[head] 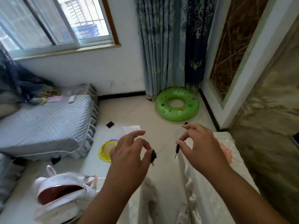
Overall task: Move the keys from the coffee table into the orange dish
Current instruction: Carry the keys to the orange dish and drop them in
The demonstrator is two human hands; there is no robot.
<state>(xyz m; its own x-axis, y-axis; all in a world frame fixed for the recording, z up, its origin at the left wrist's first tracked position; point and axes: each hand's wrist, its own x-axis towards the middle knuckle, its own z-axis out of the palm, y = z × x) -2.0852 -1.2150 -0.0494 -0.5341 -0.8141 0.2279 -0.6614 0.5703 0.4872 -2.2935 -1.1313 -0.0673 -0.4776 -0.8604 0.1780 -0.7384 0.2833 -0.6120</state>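
My left hand (131, 152) pinches a dark key (153, 156) between thumb and forefinger, held in the air over the tiled floor. My right hand (199, 147) pinches a second dark key (177, 149) that hangs down from its fingertips. The two hands are level with each other, a short gap between them. No orange dish and no coffee table can be seen. A yellow round container (106, 151) lies on the floor, partly hidden behind my left hand.
A sofa with a grey quilted cover (48, 120) is at the left. A green swim ring (176, 104) lies by the curtain (169, 46). A pink-white backpack (59, 196) sits open at the lower left. White lace cloth (215, 183) covers furniture at the right.
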